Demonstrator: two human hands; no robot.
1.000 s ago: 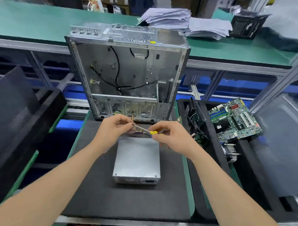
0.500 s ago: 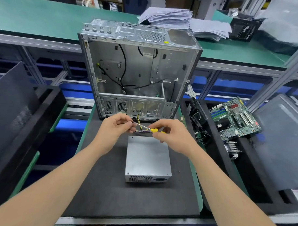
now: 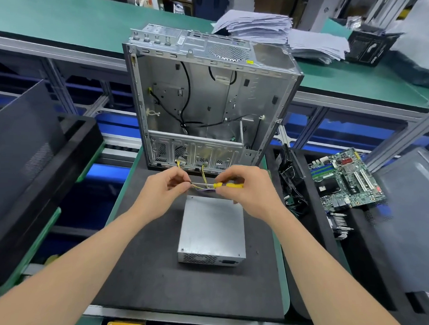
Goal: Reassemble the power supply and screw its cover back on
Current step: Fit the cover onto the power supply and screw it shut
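Screwdriver readied over the power supply
Nothing has shifted this second: my right hand (image 3: 251, 190) still grips the yellow screwdriver (image 3: 217, 185), my left hand (image 3: 163, 194) pinches its tip, likely seating a screw; the covered power supply (image 3: 212, 230) lies at 6 o'clock.

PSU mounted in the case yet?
No, the power supply lies on the black mat in front of the open case, not inside it.

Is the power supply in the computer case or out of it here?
Out. The power supply lies flat on the black mat, in front of the open computer case.
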